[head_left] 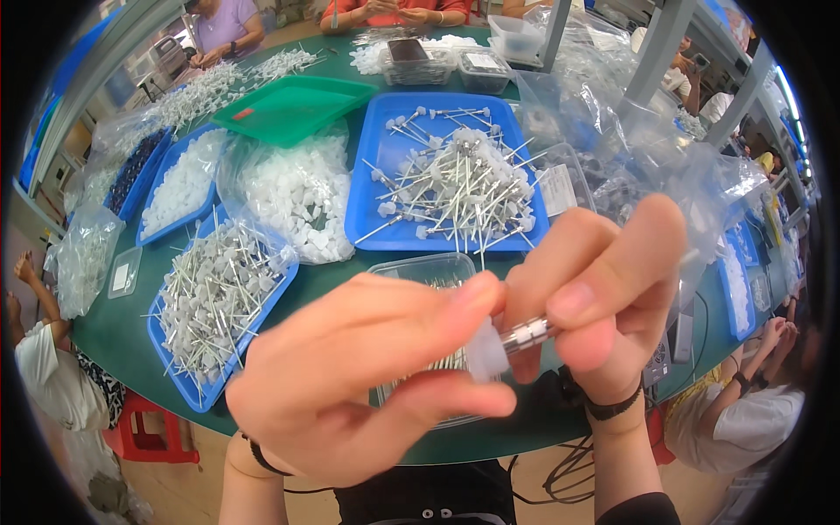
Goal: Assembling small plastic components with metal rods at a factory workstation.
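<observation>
Close in front of me, my left hand holds a translucent white plastic cap between thumb and forefinger. My right hand pinches a shiny metal shaft with ringed grooves, and its left end meets the cap. How deep the shaft sits inside the cap cannot be seen. Behind my hands, a clear plastic box of thin metal pins is partly covered. Beyond it stands a blue tray with a heap of white-headed metal rods. Another blue tray of similar pieces is on the left.
A bag of loose white caps lies left of the middle, beside a green tray. Clear plastic bags and a metal post are at the right. Other people sit around the green table. Black cables hang below its edge.
</observation>
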The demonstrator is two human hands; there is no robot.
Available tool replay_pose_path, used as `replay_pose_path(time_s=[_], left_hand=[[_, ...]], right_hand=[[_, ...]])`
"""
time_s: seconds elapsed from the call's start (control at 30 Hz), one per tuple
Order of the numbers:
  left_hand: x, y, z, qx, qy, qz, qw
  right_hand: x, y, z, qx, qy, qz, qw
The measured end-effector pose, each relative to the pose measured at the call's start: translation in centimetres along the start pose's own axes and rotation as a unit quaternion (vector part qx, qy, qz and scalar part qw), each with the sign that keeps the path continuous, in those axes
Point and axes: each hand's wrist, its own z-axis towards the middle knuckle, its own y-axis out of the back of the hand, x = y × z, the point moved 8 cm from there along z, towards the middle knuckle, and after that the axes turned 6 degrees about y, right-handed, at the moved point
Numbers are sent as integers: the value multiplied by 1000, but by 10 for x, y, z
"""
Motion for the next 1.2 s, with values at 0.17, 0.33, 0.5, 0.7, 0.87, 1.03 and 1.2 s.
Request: replay_pose_path(time_s=[0.17, 0.33, 0.5, 0.7, 0.87, 1.03, 1.2], left_hand=[[25, -4, 5, 6, 80, -203, 976], [27, -4, 5, 10, 51, -230, 972], [47, -6, 11, -3, 128, -267, 955], [146, 31, 35, 13, 234, 99, 967], [202, 35, 3, 235, 316, 343, 853], [213, 5, -17, 340, 347, 294, 823], [206, -12, -13, 313, 292, 332, 841]], right_hand=[[-17, 1, -3, -63, -67, 115, 989], [-25, -6, -4, -43, -84, 179, 979], [-51, -7, -7, -50, -100, 253, 961], [-77, 77, -9, -162, -180, -146, 959], [-81, 61, -19, 27, -117, -568, 814], [-93, 9, -32, 269, -247, -486, 794], [-109, -23, -83, 450, -307, -451, 707]])
